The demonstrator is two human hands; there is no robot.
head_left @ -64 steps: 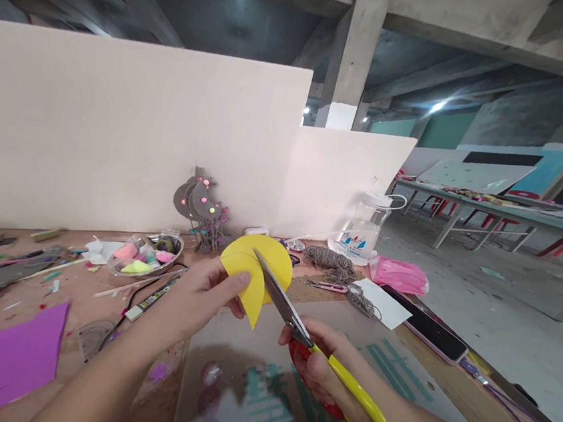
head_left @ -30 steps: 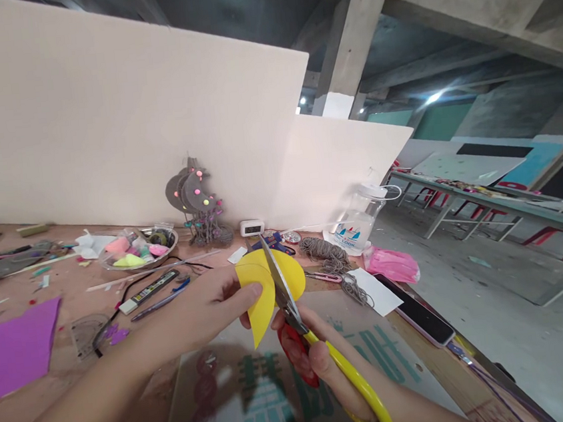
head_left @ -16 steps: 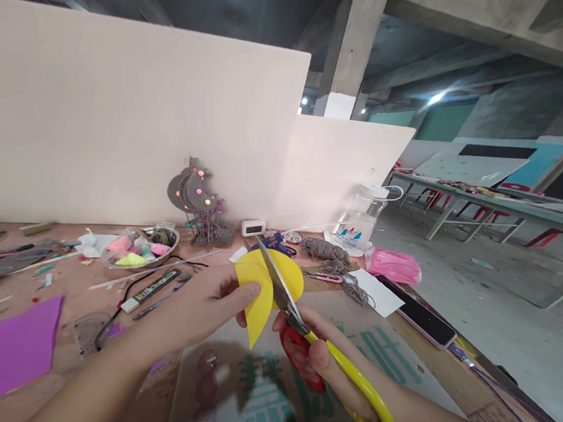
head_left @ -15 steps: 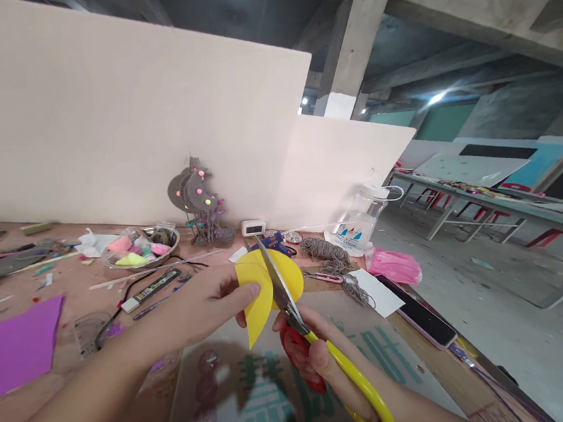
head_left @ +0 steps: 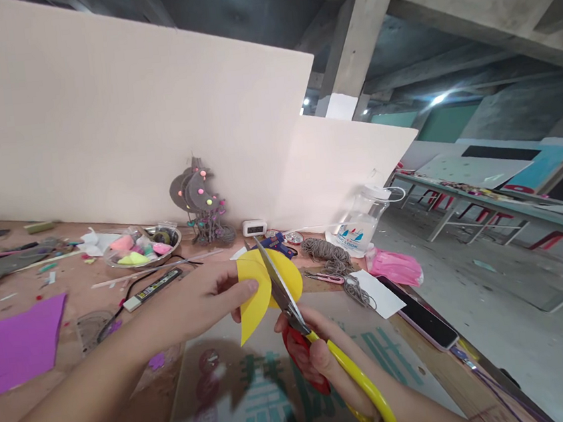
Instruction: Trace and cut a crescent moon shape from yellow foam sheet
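My left hand [head_left: 220,294] pinches a yellow sheet [head_left: 287,274] by its left part, thumb on top, above the table. The sheet has a curved outline, and a pointed flap hangs down below the thumb. In my right hand [head_left: 317,358] are scissors [head_left: 286,298] with one red and one yellow handle; the fingers are wrapped through the handles. The scissor blades point up and away, parted a little, with the yellow sheet between and beside them. Beneath both hands lies a translucent board [head_left: 221,405] with green lettering.
Behind are a bowl [head_left: 110,261] of coloured clay, a grey moon ornament [head_left: 199,196], a small clock [head_left: 254,228], grey yarn [head_left: 323,253] and a plastic jug [head_left: 363,219]. A phone [head_left: 420,314] lies right, purple sheet [head_left: 19,346] left. A white panel [head_left: 126,120] stands behind.
The yellow flap's lower tip has shifted slightly left with my left hand. My right hand still holds the scissors in nearly the same place.
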